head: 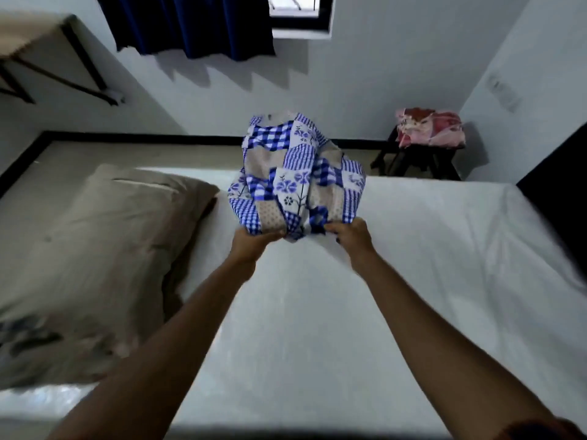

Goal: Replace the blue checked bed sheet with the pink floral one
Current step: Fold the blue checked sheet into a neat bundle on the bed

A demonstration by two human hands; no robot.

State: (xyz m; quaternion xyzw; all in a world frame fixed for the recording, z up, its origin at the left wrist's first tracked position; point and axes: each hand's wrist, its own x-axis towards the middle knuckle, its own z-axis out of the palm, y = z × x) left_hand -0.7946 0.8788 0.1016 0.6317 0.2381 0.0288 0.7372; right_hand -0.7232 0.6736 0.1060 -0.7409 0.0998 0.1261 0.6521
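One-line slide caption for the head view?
Left hand and right hand grip the bundled blue checked sheet over the mattress; pink floral sheet on stool.

White mattress point(317, 312): beige pillow point(104, 249) lying at left end. Dark stool point(419, 160) beyond: pink floral sheet point(430, 127) on top.

Blue checked sheet point(295, 176): patchwork of blue-white gingham, stripes, blue flowers and beige dotted squares. It is bunched into a loose ball and lifted above the mattress point(317, 312), over its far half. The left hand point(251, 246) and right hand point(351, 236) grip its lower edge.

Pink floral sheet point(430, 127): crumpled bundle beyond the mattress's far right corner.
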